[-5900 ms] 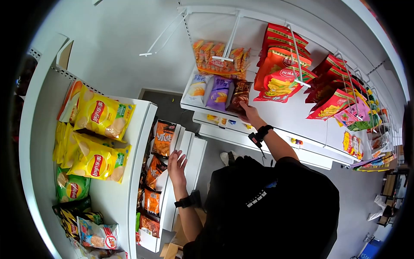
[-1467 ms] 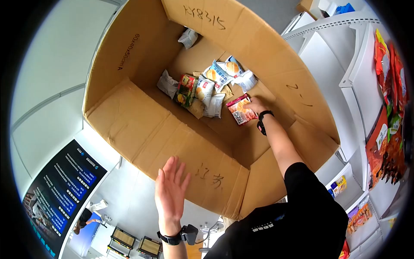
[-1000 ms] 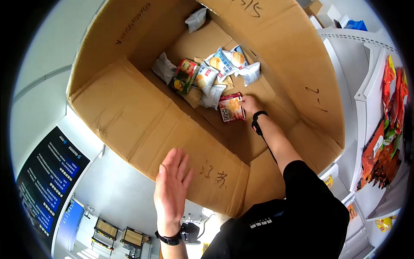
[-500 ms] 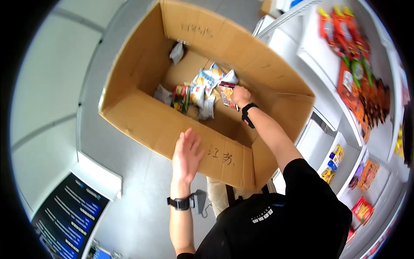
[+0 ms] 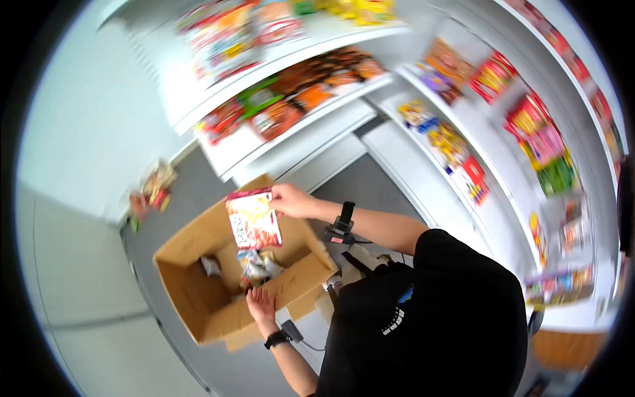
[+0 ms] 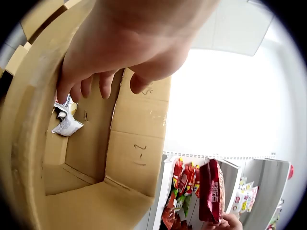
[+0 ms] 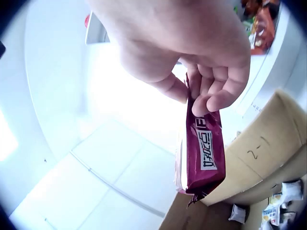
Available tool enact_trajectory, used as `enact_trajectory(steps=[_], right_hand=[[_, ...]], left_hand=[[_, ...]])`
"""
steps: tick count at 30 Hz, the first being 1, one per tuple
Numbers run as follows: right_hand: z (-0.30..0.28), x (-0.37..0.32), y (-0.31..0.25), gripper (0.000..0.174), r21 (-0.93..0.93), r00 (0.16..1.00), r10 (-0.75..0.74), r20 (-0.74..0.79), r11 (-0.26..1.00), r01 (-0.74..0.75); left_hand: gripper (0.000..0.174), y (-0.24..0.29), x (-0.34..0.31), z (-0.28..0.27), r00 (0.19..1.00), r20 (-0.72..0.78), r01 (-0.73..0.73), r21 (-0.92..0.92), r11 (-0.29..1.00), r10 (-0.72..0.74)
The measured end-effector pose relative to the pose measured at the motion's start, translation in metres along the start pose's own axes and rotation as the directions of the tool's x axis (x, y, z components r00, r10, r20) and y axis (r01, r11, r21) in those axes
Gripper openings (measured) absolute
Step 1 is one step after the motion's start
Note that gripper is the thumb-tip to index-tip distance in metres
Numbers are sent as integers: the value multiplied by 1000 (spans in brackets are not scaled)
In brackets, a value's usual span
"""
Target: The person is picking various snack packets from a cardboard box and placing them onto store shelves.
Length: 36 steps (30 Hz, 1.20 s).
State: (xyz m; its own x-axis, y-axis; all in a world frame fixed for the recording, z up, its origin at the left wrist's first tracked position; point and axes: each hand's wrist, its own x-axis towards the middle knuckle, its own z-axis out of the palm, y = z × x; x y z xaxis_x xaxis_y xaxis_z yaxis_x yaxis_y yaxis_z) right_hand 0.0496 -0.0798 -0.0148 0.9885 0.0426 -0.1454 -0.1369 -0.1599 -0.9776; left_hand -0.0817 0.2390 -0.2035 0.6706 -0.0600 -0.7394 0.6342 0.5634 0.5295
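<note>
In the head view my right hand [image 5: 291, 200] pinches a flat maroon-and-white snack bag [image 5: 254, 218] by its side edge, holding it up over the cardboard box [image 5: 218, 324]. Seen from the right wrist, thumb and fingers squeeze the edge of the bag [image 7: 206, 158], whose dark red side faces the camera. My left hand [image 5: 260, 306] is at the near rim of the box, holding no bag. From the left wrist, the fingers [image 6: 105, 86] hang loosely over the opening of the box [image 6: 139, 139]. Several small snack bags [image 5: 254, 264] lie inside the box.
Shelves with orange snack bags [image 5: 314, 97] stand beyond the box. Another shelf unit [image 5: 503, 178] on the right carries colourful packets and red hanging bags [image 5: 493, 76]. A few packets [image 5: 159, 182] lie on the floor by the left wall.
My right hand has lifted the maroon-and-white bag out of the box. The view has turned from the box towards the shelves. The left hand has moved to the box's near rim.
</note>
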Motion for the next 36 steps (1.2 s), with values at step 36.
enact_trajectory(steps=[36], right_hand=[[-348,-409,118,25,402,737,258,-625,915,20]], left_hand=[[32,-254,-159,472,572,629,-241,742,625,-527]])
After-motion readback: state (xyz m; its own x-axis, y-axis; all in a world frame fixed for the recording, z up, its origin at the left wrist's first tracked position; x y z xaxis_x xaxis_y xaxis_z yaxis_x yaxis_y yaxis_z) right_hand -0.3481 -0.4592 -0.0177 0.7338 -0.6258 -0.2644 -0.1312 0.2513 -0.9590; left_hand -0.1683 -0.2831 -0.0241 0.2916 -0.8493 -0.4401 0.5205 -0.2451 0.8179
